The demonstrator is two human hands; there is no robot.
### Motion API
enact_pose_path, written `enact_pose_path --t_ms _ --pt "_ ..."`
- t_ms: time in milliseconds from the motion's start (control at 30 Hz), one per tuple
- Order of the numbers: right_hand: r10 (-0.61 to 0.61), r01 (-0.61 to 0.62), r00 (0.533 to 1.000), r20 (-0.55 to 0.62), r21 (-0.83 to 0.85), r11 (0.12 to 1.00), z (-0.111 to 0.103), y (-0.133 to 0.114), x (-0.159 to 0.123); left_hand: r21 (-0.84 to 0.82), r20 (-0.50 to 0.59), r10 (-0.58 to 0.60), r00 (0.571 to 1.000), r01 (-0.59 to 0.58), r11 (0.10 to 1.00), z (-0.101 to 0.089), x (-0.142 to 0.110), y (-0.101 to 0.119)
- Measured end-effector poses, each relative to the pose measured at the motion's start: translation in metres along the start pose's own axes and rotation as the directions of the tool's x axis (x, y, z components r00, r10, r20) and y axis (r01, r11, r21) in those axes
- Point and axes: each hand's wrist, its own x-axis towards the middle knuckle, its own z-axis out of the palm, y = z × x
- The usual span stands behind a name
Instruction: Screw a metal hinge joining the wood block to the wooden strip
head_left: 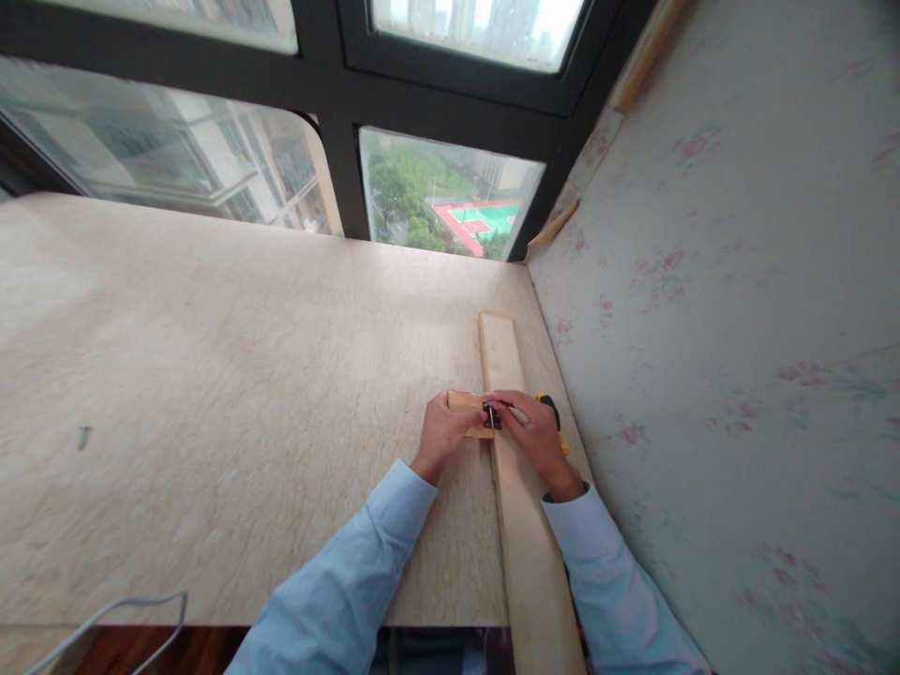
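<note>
A small wooden block (464, 402) lies against the side of a long pale board (540, 553), partly over its edge. My left hand (444, 429) is closed on the block, thumb on top and fingers along the far side. Where block and board meet sits a small dark metal piece with a shiny bar, like a hinge (496, 420). Over it, the fingertips of my right hand (535, 431) are pinched together; what they hold, if anything, is too small and covered to make out. My right wrist rests above the board.
A yellow and black tool (550, 406) lies beyond my right hand, by the wallpapered wall (710, 309). On the marble-patterned sill (267, 403), a grey screw-like piece (83, 437) lies far left. A pale cable (133, 602) crosses the front-left edge. Dark-framed windows (450, 94) stand behind.
</note>
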Motion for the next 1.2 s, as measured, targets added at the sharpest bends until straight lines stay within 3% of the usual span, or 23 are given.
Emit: enact_pose_path --t_ms 367,867,967,1067,1133,1200 --pt "0.007 -0.007 0.999 -0.043 0.006 1.000 0.003 0.003 0.000 -0.056 0.013 -0.050 0.999 0.051 0.997 0.000 0.006 0.003" --pt "-0.012 0.010 0.998 -0.067 -0.038 0.999 0.007 0.002 -0.001 0.000 0.040 0.015 0.999 -0.015 1.000 0.000 0.009 -0.001" --pt "0.007 -0.009 0.996 -0.092 -0.029 1.000 -0.002 -0.003 0.001 0.028 0.012 0.012 1.000 -0.012 1.000 0.000 0.009 -0.001" --pt "0.047 -0.066 0.971 -0.233 -0.074 0.995 -0.022 -0.005 0.003 0.046 -0.009 0.009 1.000 -0.009 0.999 0.001 0.009 -0.001" --pt "0.108 -0.162 0.930 -0.351 -0.127 0.979 -0.038 -0.002 0.002 0.051 -0.013 0.008 1.000 -0.007 0.999 0.001 0.009 -0.001" --pt "0.218 -0.303 0.905 -0.364 -0.197 0.932 -0.053 0.004 -0.001 0.043 -0.016 -0.002 1.000 0.003 0.999 0.001 0.009 -0.002"
